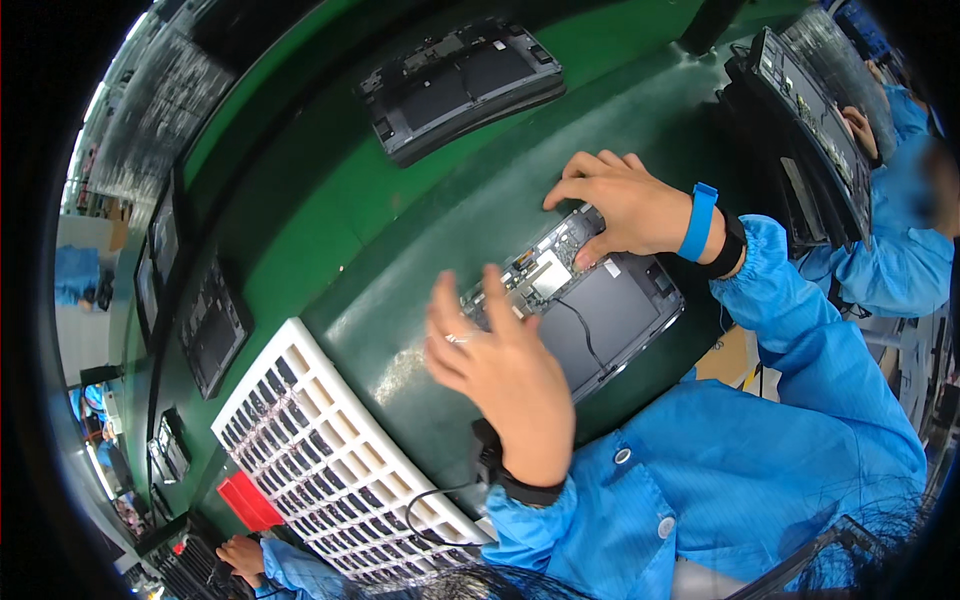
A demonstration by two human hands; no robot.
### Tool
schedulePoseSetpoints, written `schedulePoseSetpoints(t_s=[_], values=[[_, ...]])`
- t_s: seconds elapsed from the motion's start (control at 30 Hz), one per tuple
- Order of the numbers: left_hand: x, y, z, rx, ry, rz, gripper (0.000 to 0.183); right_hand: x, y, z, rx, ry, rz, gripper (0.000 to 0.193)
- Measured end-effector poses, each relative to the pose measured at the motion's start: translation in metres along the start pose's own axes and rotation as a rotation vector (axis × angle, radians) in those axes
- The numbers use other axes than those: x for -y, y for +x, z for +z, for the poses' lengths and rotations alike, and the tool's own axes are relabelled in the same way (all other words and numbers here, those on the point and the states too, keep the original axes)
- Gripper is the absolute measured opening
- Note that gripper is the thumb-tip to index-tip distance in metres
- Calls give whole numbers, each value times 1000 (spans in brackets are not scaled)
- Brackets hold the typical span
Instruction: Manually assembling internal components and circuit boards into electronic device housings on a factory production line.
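From my remote post I see a slotted white tray (372, 425) at near left — a red object (250, 502) beside it. An opened laptop (460, 85) lies on the far side, a dark laptop (213, 325) at far left. On the right stand a laptop stack (810, 140) — and a co-worker (905, 255) in blue.

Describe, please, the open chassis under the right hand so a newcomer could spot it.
On the green table, right of the white slotted tray, lies a flat black chassis, its circuit board exposed. Unlike its neighbours, it has the wearer's right hand on it.
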State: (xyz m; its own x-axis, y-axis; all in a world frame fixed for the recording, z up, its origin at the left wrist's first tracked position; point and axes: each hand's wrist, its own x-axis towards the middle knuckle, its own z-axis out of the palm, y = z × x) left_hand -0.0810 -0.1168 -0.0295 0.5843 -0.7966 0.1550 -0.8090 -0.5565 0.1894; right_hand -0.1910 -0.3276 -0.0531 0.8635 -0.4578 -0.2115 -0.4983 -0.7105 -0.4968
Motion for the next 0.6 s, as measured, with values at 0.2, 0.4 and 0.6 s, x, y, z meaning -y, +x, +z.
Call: schedulePoseSetpoints(t_s=[0.2, 0.4, 0.6], values=[[-20, -29, 33, 176, -269, 265, 79, -12, 5, 8, -3, 208, -126, 39], [-27, -23, 37, 231, -210, 210, 91, -31, 17, 5, -74, 384, -160, 21], [-31, -18, 39, 280, -182, 217, 96, -25, 9, 9, -198, 18, -309, 17]])
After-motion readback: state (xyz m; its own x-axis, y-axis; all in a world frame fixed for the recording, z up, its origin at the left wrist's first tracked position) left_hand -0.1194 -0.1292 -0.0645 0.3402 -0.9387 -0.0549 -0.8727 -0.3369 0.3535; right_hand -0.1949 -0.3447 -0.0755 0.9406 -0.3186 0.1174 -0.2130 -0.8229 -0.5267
